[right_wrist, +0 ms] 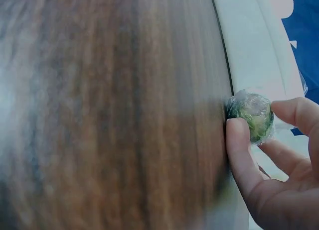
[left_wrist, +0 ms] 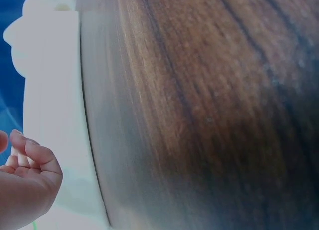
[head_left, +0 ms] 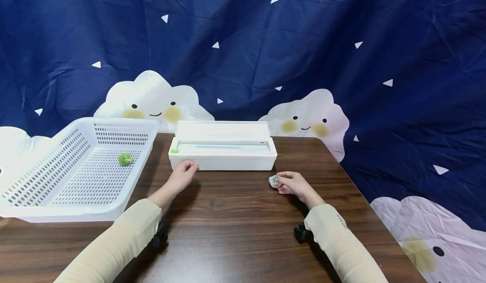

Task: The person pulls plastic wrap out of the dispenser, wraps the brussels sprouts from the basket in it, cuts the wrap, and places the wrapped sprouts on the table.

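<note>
My right hand (head_left: 295, 186) pinches a small Brussels sprout (right_wrist: 254, 115) wrapped in clear cling film, between thumb and fingertips. It is held over the table, in front of the right end of a white cling film dispenser (head_left: 224, 163). The dispenser's lid (head_left: 222, 129) is raised, and a green slider (head_left: 174, 150) sits at the left end of its slot. My left hand (head_left: 184, 175), fingers loosely curled and holding nothing, hovers close to the dispenser's front left. In the left wrist view its curled fingers overlap the white box.
A white perforated basket (head_left: 129, 196) stands on the left, with one green Brussels sprout (head_left: 125, 159) on its floor. Everything rests on a dark wood table (head_left: 228, 228). Behind hangs a blue curtain (head_left: 243, 55) with cloud prints.
</note>
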Motion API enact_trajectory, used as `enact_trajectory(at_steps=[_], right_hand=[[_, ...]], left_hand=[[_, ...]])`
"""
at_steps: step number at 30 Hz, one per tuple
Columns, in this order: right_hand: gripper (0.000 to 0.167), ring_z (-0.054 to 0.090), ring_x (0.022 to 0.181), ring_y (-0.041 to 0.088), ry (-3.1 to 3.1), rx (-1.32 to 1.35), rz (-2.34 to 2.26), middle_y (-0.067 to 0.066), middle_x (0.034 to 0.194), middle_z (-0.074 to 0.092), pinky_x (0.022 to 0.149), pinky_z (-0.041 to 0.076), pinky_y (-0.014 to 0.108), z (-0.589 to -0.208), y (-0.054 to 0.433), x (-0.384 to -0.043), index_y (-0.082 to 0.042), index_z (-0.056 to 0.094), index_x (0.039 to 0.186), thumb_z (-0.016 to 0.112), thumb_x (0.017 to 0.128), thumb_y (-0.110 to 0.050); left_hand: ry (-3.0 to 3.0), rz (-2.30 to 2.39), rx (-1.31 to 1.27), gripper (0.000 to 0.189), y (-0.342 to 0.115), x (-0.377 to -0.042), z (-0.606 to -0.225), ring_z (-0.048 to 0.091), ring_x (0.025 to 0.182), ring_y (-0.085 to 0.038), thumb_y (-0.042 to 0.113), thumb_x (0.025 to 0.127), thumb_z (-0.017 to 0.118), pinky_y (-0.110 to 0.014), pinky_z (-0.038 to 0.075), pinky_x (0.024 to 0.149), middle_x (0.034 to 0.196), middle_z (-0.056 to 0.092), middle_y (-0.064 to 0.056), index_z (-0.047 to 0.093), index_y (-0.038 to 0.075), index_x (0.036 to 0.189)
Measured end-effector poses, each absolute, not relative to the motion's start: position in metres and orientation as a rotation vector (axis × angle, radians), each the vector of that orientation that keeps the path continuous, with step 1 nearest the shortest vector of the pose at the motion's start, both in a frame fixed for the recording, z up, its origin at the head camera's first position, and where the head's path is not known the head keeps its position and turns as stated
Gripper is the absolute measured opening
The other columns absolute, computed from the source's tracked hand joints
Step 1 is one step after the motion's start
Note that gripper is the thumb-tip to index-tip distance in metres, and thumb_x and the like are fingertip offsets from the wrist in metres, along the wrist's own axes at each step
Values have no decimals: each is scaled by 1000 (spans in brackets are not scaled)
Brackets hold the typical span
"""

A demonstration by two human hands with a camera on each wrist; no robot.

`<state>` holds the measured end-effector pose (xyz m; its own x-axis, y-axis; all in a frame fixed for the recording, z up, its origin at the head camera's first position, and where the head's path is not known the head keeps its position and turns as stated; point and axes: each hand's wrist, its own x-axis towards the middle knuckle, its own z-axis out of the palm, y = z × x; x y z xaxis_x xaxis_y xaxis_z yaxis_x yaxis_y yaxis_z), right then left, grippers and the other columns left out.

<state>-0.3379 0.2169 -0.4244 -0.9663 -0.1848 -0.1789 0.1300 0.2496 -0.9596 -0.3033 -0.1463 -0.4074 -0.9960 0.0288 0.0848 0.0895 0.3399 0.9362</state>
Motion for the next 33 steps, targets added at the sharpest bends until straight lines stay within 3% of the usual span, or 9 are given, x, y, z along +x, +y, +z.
enact_trajectory(at_steps=[15,19,26,33], right_hand=[[31,60,57,13,2240,20,-1825,13,79,57,57,52,25,-425,218,-339,12,43,105,61,87,-5],[33,61,58,14,2263,37,-1793,11,82,55,59,52,26,-423,219,-338,11,44,106,59,90,-14],[42,61,62,17,2274,57,-1800,13,90,46,62,53,29,-414,224,-337,11,42,110,55,93,-25],[45,61,63,16,2367,80,-1779,21,103,46,60,53,29,-407,228,-345,10,42,116,54,93,-26]], left_hand=[[-2531,-1787,-87,23,-147,-304,-407,41,54,-14,17,98,44,-27,35,52,62,45,-7,50,0,84],[-2521,-1792,-81,22,-147,-305,-406,41,53,-13,17,97,44,-27,35,52,63,46,-7,50,1,83],[-2566,-1759,-45,29,-152,-305,-398,41,57,-14,21,98,41,-28,36,55,67,48,-7,51,-5,97],[-2560,-1655,-33,30,-158,-309,-389,43,60,-16,24,98,41,-28,37,55,69,48,-4,51,-4,93]])
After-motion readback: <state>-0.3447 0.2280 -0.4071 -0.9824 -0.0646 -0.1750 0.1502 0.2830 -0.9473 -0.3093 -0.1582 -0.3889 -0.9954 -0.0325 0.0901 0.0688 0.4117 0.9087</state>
